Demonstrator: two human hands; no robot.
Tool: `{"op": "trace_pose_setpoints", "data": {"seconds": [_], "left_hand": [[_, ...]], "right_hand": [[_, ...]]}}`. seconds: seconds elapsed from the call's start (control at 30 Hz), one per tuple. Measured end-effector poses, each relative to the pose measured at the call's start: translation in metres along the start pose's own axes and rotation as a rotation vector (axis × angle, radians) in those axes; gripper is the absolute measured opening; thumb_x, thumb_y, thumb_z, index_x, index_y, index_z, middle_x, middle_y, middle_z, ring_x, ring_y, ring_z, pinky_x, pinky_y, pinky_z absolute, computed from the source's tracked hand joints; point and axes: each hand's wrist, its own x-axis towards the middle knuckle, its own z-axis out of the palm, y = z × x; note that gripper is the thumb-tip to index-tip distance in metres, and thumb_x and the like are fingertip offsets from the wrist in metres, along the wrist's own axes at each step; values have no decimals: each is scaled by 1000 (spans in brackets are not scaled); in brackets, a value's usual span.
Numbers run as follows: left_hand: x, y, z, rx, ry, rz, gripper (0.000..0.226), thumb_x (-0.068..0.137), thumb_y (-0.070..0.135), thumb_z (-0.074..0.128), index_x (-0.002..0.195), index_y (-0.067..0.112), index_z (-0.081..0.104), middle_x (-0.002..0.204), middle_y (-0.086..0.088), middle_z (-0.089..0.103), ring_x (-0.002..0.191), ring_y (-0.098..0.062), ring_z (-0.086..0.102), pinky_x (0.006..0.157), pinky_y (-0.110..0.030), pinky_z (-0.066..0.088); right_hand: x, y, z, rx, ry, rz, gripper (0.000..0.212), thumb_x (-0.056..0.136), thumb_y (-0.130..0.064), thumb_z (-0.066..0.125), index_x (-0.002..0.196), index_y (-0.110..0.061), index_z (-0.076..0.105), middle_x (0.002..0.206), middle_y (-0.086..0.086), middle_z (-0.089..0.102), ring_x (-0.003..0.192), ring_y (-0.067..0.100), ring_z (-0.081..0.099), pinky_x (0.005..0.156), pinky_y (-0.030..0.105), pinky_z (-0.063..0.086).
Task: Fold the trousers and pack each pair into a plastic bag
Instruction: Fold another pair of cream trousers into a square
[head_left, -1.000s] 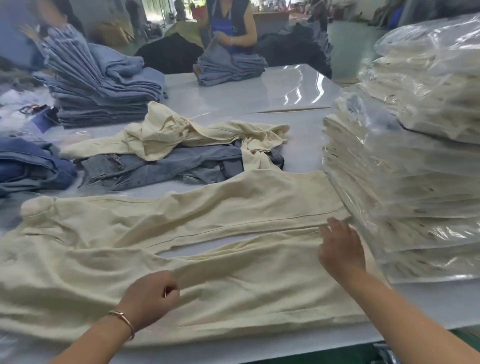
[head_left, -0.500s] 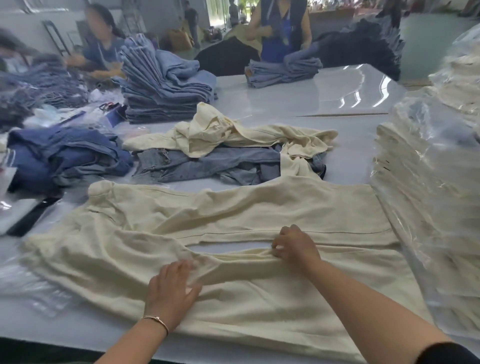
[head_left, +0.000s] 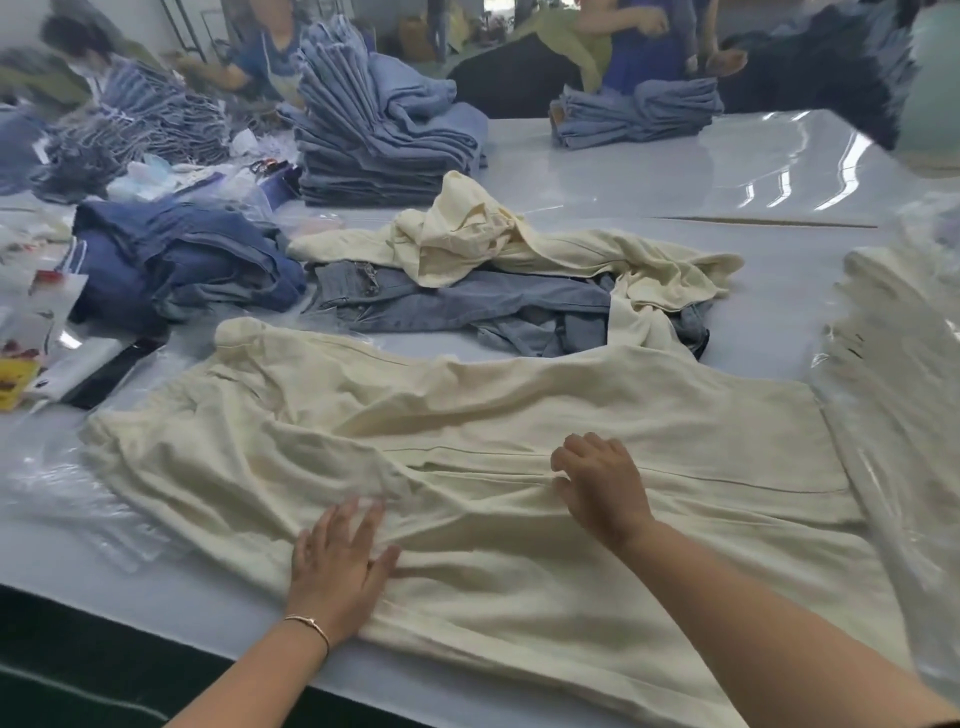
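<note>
Lying spread across the near part of the glossy white table (head_left: 675, 171), the cream cotton trousers (head_left: 519, 405) are wrinkled, their near right portion hidden by a forearm. The left hand (head_left: 337, 566) presses flat, fingers spread. The right hand (head_left: 602, 488) rests on the centre seam, fingers bent; whether it pinches cloth is unclear. A motion-blurred stack of clear plastic bags (head_left: 904, 374) is cut off at right.

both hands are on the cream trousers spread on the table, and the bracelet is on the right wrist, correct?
Not quite: the bracelet is on the left wrist, not the right. The head view shows it just below the left hand, which lies flat on the cream trousers. The right hand is on the trousers too, fingers bent at the seam, and the trousers are spread on the table.
</note>
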Motion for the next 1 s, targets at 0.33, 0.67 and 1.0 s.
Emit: {"op": "trace_pose_setpoints", "data": {"seconds": [0.33, 0.67, 1.0], "left_hand": [[10, -6, 8, -46, 14, -56, 95, 65, 80, -21, 150, 40, -6, 160, 7, -14, 147, -19, -13, 119, -45, -3], [7, -13, 10, -10, 16, -14, 103, 59, 78, -34, 150, 38, -8, 159, 6, -18, 146, -18, -18, 119, -43, -8], [11, -13, 5, 20, -12, -23, 94, 68, 77, -15, 152, 37, 2, 161, 4, -6, 147, -20, -8, 119, -42, -1]], "right_hand": [[19, -12, 21, -220, -363, -273, 22, 87, -18, 45, 95, -10, 65, 103, 10, 63, 96, 29, 57, 77, 33, 38], [37, -3, 10, -78, -516, -145, 27, 82, -28, 52, 59, -22, 39, 70, -2, 50, 74, 26, 49, 51, 27, 28], [44, -18, 18, -28, -577, -48, 19, 70, -30, 64, 65, -16, 51, 70, 0, 51, 65, 23, 52, 49, 24, 32]]}}
